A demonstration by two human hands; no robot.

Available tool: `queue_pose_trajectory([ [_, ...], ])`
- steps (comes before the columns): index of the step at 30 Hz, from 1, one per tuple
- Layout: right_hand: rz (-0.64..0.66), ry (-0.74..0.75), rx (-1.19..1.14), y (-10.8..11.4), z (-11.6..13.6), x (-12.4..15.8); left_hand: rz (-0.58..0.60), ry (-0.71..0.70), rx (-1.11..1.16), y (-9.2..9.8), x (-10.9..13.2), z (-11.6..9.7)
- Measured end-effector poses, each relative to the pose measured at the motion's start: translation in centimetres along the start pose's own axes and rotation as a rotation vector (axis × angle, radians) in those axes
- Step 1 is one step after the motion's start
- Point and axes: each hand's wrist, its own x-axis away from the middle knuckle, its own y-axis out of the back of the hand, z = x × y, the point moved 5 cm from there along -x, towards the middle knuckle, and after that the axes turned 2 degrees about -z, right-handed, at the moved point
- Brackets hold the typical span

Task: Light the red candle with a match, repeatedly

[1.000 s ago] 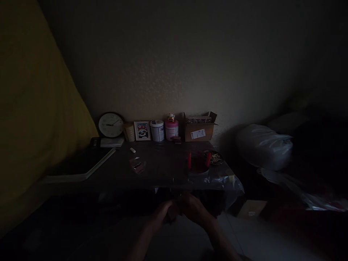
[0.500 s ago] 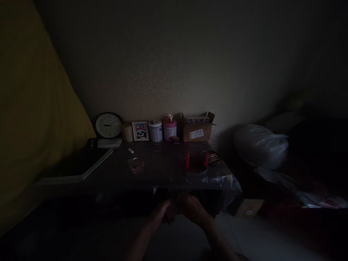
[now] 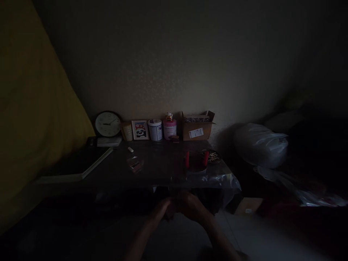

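In the dark below the table's front edge, my left hand (image 3: 164, 207) and my right hand (image 3: 188, 203) are brought together with fingers curled inward. Whatever lies between them is too dark to make out. Beyond my right hand, two red candles (image 3: 206, 158) stand upright and unlit on a round dark dish (image 3: 197, 172). A plate of loose matchsticks (image 3: 214, 157) sits just behind the right candle. On the table's left half lies a clear plastic packet with small reddish-brown boxes (image 3: 135, 166), and a small white object (image 3: 130, 149) rests behind it.
Along the wall stand a round clock (image 3: 108, 124), a panda picture frame (image 3: 140, 130), a white tub (image 3: 155, 129), a pink tub (image 3: 170, 129) and an open cardboard box (image 3: 197, 130). A yellow curtain (image 3: 40, 101) hangs left. White plastic bags (image 3: 261, 145) fill the right.
The hands stay together in nearly the same place, with a slight shift of the fingers. The reddish-dark patch below them shows less. The objects on the table have not moved.
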Motion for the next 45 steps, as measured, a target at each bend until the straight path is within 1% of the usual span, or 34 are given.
queue_pose_trajectory([
  [4, -0.008, -0.040, 0.002, 0.7, -0.4, -0.4, 0.005, -0.023, 0.078, 0.0, -0.6, 0.0],
  [7, -0.112, -0.098, -0.084, 1.7, -0.8, -0.9, 0.004, -0.051, 0.158, -0.2, -0.6, -0.4],
  [10, -0.212, -0.132, -0.253, 2.5, -1.2, -1.2, 0.001, -0.053, 0.221, -0.2, -0.1, -0.9],
  [13, -0.219, -0.147, -0.372, 2.6, -1.3, -1.1, -0.010, -0.028, 0.315, -0.2, 0.5, -1.2],
  [17, -0.217, -0.215, -0.433, 2.5, -1.2, -0.8, 0.019, 0.032, 0.398, -0.5, 0.8, -1.2],
  [21, -0.228, -0.250, -0.496, 2.6, -0.9, -0.7, -0.043, -0.010, 0.400, -0.2, 0.7, -1.5],
  [23, -0.229, -0.252, -0.524, 2.6, -0.7, -0.7, -0.040, -0.034, 0.380, -0.2, 0.8, -1.7],
  [25, -0.234, -0.260, -0.532, 2.6, -0.7, -0.7, -0.029, -0.059, 0.353, -0.4, 0.9, -1.8],
  [28, -0.245, -0.270, -0.522, 2.4, -0.9, -0.7, -0.045, -0.097, 0.341, -0.5, 1.0, -2.0],
  [33, -0.277, -0.251, -0.511, 2.0, -1.3, -0.8, -0.113, -0.074, 0.316, -0.4, 0.9, -2.1],
  [36, -0.293, -0.229, -0.506, 2.0, -0.9, -0.8, -0.137, -0.091, 0.282, -0.2, 0.8, -2.2],
  [43, -0.293, -0.161, -0.456, 2.2, 0.6, -0.6, -0.102, -0.164, 0.313, 0.0, 0.1, -2.3],
  [45, -0.306, -0.159, -0.423, 2.2, 0.8, -0.6, -0.127, -0.175, 0.294, 0.1, 0.1, -2.3],
])
